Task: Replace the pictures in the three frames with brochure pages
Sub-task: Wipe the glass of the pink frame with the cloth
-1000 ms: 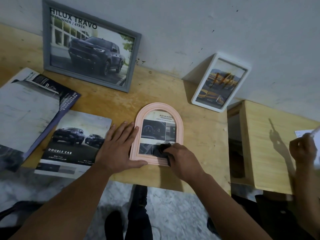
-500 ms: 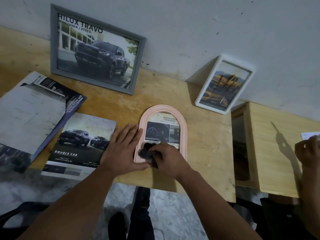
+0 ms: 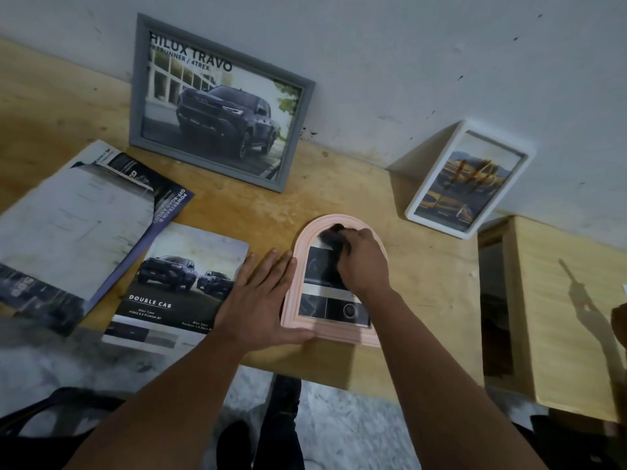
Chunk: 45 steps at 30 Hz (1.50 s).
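Lying flat on the wooden tabletop [image 3: 339, 198], the pink arched frame [image 3: 291, 293] sits near the front edge, already showing a brochure page of dark car-interior shots behind its glass. The person's left hand [image 3: 258, 300] rests open beside it, fingers straight and together along the frame's left side, thumb reaching across its bottom left corner, so it steadies the frame without gripping. The right hand [image 3: 363, 262] is over the upper part of the frame with its fingers curled round a small dark cloth [image 3: 330, 237], which is pressed against the glass just under the arch. Behind, a grey frame [image 3: 220, 100] leans against the pale wall [image 3: 407, 45] and shows a dark pickup truck under the words HILUX TRAVO. To the right of it, a white frame [image 3: 470, 179] also leans on the wall, tilted, with a yellowish picture inside that I cannot make out clearly. Left of the pink frame, partly under the left hand, lies a loose brochure page [image 3: 176, 283] marked DOUBLE CAB with two trucks on it. Further left is an opened brochure [image 3: 74, 225], its pale pages up and a dark cover edge showing. A light wooden box [image 3: 559, 300] stands to the right of the table, and another person's hand shows at the right margin, mostly cut off.
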Each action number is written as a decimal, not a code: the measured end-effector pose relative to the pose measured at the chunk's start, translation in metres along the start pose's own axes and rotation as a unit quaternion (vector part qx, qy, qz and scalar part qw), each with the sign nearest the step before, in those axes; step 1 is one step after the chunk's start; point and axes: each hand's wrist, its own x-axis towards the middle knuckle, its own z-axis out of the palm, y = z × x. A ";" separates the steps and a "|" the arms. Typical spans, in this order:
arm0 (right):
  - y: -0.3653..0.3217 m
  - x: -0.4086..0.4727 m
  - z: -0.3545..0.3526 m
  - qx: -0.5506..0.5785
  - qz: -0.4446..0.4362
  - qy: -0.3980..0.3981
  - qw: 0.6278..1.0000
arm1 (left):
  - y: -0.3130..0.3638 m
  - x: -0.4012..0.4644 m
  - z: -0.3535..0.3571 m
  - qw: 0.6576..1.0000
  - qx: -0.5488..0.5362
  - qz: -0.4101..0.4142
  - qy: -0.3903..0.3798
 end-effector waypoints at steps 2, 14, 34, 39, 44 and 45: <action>-0.015 -0.006 0.013 -0.002 -0.010 0.008 1.000 | 0.000 0.000 0.000 1.000 -0.005 0.002 0.005; 0.017 -0.063 -0.035 0.072 -0.137 -0.151 0.976 | 0.001 0.000 -0.001 0.999 -0.020 0.006 0.024; 0.013 -0.083 -0.002 0.062 -0.199 -0.141 0.968 | 0.003 0.000 0.000 1.000 -0.010 -0.002 0.024; 0.022 -0.018 -0.025 0.046 -0.068 0.015 0.997 | 0.003 0.000 -0.002 1.000 -0.007 -0.005 0.011; 0.006 -0.019 -0.001 -0.004 -0.056 -0.017 0.998 | 0.003 0.000 0.000 1.000 0.003 -0.009 0.006; 0.004 -0.029 0.006 0.000 -0.088 -0.037 0.995 | 0.003 0.001 0.000 1.000 0.004 -0.009 0.007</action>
